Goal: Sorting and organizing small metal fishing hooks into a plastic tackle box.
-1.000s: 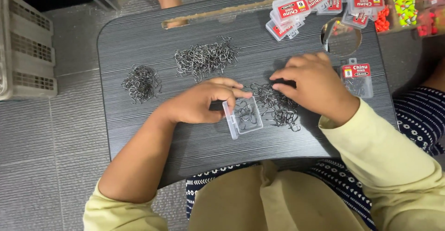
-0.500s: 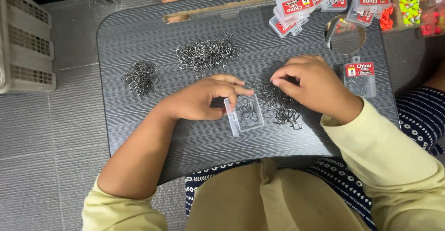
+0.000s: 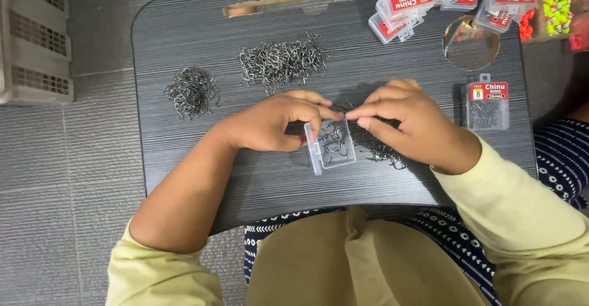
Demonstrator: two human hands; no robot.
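Observation:
A small clear plastic box (image 3: 334, 152) lies open on the dark lap table (image 3: 184, 30), with a few metal fish hooks inside. My left hand (image 3: 270, 122) rests just left of the box, its fingertips pinched at the box's top edge. My right hand (image 3: 411, 122) meets it from the right, fingertips pinched on a small hook over the box. A loose heap of hooks (image 3: 383, 149) lies partly under my right hand.
Two more hook piles lie further back: a small hook pile (image 3: 191, 91) at left, a larger hook pile (image 3: 281, 60) in the middle. A closed labelled box (image 3: 486, 104) sits at right, several stacked boxes (image 3: 423, 2) at the back right. A grey crate (image 3: 34, 42) stands on the floor left.
Both hands have drawn together over the open box; my right hand moved left from the hook heap, and the fingertips now nearly touch.

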